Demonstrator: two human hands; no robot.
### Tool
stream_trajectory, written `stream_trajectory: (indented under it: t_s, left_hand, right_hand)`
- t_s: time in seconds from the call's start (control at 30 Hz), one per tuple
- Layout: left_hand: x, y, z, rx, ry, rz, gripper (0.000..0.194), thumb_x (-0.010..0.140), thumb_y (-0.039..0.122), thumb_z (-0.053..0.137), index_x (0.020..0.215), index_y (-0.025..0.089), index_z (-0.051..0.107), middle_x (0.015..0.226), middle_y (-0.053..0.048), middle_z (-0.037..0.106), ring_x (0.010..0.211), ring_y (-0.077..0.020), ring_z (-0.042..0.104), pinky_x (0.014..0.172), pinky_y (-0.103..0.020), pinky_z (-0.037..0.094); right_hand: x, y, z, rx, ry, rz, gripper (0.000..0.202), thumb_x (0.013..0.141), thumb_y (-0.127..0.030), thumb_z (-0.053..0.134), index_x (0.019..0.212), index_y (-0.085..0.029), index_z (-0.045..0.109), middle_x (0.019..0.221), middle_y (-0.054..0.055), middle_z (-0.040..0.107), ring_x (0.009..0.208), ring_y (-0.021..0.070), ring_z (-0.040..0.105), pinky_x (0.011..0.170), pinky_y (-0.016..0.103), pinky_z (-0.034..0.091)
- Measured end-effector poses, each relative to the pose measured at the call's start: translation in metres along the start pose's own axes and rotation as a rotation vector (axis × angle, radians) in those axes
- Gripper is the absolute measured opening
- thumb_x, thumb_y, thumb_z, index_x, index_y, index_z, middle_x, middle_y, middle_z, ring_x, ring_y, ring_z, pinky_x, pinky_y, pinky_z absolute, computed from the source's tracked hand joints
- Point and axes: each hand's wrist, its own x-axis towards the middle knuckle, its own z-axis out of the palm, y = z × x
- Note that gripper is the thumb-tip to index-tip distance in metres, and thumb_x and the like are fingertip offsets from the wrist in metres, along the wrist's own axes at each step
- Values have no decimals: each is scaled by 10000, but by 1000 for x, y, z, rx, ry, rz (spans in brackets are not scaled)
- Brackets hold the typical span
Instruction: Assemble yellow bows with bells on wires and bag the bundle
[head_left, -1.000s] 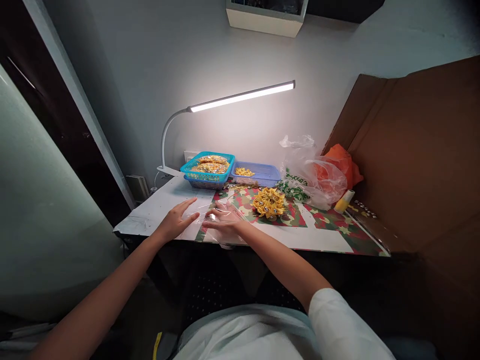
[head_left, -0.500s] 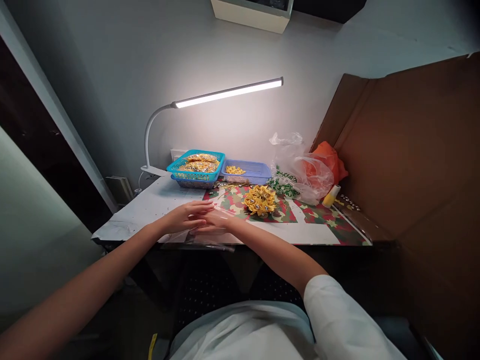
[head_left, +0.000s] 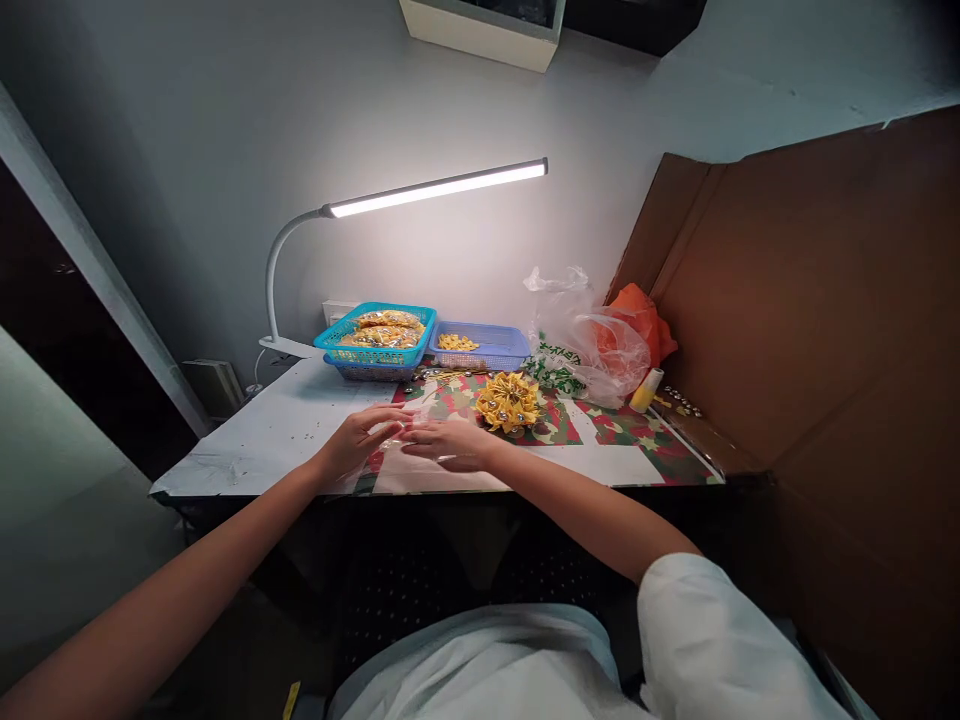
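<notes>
A crinkled clear plastic bag (head_left: 391, 444) is between my two hands over the front of the table. My left hand (head_left: 358, 440) pinches it from the left, fingers bent toward the right. From the other side my right hand (head_left: 450, 442) holds it, its fingers fairly straight and pointing left; the thumb is hard to make out. The bag's see-through edges are difficult to follow. Just behind my right hand stands a round yellow ribbon flower ball (head_left: 508, 402) set with silver beads, which neither hand holds.
A turquoise basket (head_left: 324, 341) with bagged yellow pieces sits on another basket at the back. Beside it, a blue-violet basket (head_left: 499, 338) holds small yellow pieces. Plastic bags (head_left: 592, 340), a yellow-and-white spool (head_left: 646, 391) and cardboard (head_left: 810, 300) stand right. A lamp (head_left: 442, 188) hangs above.
My hands have moved apart from their overlapped position, the right one shifting rightward. The plastic that lay over my right hand and hung past the table edge is now gathered between the hands.
</notes>
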Motion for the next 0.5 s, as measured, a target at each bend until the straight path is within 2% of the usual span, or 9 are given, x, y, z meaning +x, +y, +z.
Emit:
stream_trajectory:
  t_s: [0.07,0.17,0.2,0.27,0.37,0.43,0.5]
  left_hand:
    - [1,-4,-2,19,30,-34,584,894,662,405,1057,206,731,1161,-104,724,1131,-283,633,985,-418,488]
    - [3,-12,-6,58,61,-74,647,884,698,367,1089,193,715,1200,-123,703,1181,-305,601,1009,-444,462]
    - [5,-14,-6,74,62,-81,663,874,713,364,1091,193,714,1207,-127,699,1210,-313,579,1019,-456,450]
    - [8,-17,-6,105,45,-82,687,848,744,371,1091,200,713,1211,-127,697,1253,-324,542,1030,-473,433]
    - [13,-19,-3,154,-6,-61,696,815,774,393,1092,223,715,1188,-117,710,1269,-329,526,1074,-505,375]
    - [15,-20,-1,185,-41,-45,685,801,782,409,1091,244,718,1180,-106,716,1264,-332,531,1114,-536,303]
    - [16,-22,0,211,-71,-32,672,797,785,412,1086,262,721,1188,-97,714,1264,-331,531,1131,-551,259]
  right_hand:
    - [-28,18,-12,-1,70,132,298,940,-123,460,1126,-214,675,1320,45,603,1271,158,493,1075,287,380]
    - [-74,52,-26,-30,240,496,364,970,-126,331,1184,-121,626,1325,165,562,1267,252,478,1071,440,358]
    - [-86,63,-27,-31,278,613,363,974,-144,326,1197,-99,609,1300,193,567,1233,275,502,1043,472,373]
    - [-101,80,-24,0,287,783,282,951,-231,458,1117,-92,638,1160,189,634,1076,274,594,924,428,462]
    - [-101,92,-12,80,235,910,200,898,-310,599,956,-132,671,950,91,688,842,186,644,765,330,519]
    - [-92,92,-7,113,219,949,219,907,-348,599,936,-140,659,916,47,682,799,149,640,749,319,527]
    - [-82,89,-6,118,235,984,216,899,-348,603,913,-142,668,913,48,688,824,157,641,765,321,518]
